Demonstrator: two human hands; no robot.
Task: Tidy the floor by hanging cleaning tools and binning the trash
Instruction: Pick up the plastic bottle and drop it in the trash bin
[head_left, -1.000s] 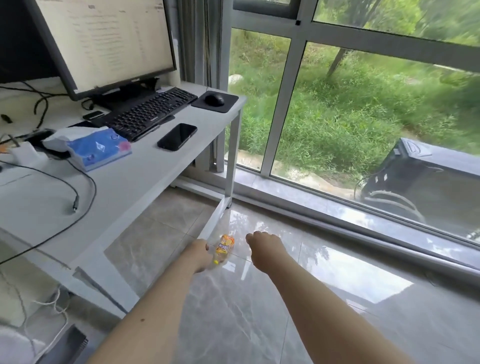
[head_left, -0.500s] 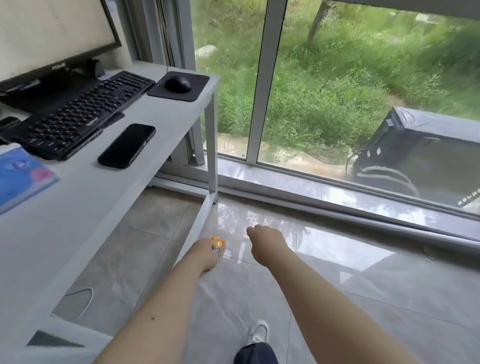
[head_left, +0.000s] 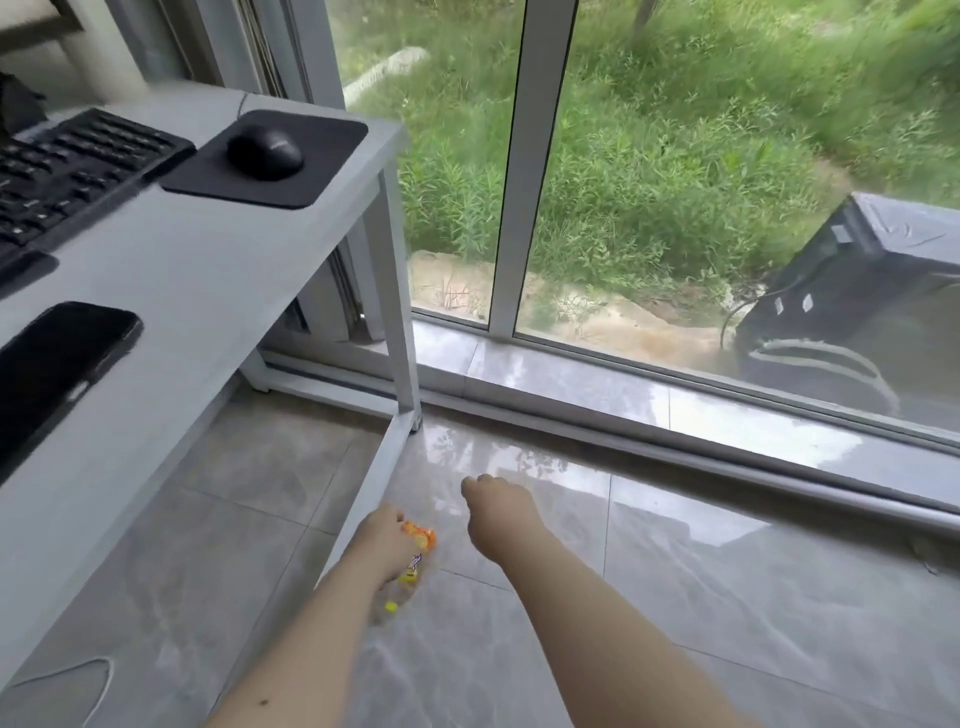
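Wrapper (head_left: 413, 558) half-hidden in left hand (head_left: 382, 545)

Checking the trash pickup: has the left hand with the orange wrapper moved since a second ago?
Cannot tell. The left hand grips the orange wrapper beside the desk's floor rail, as it did earlier; the camera itself swung, so the apparent shift proves nothing.

white desk (head_left: 197, 291), kbd (head_left: 67, 171), mouse (head_left: 265, 152) on pad (head_left: 322, 171), phone (head_left: 57, 358)
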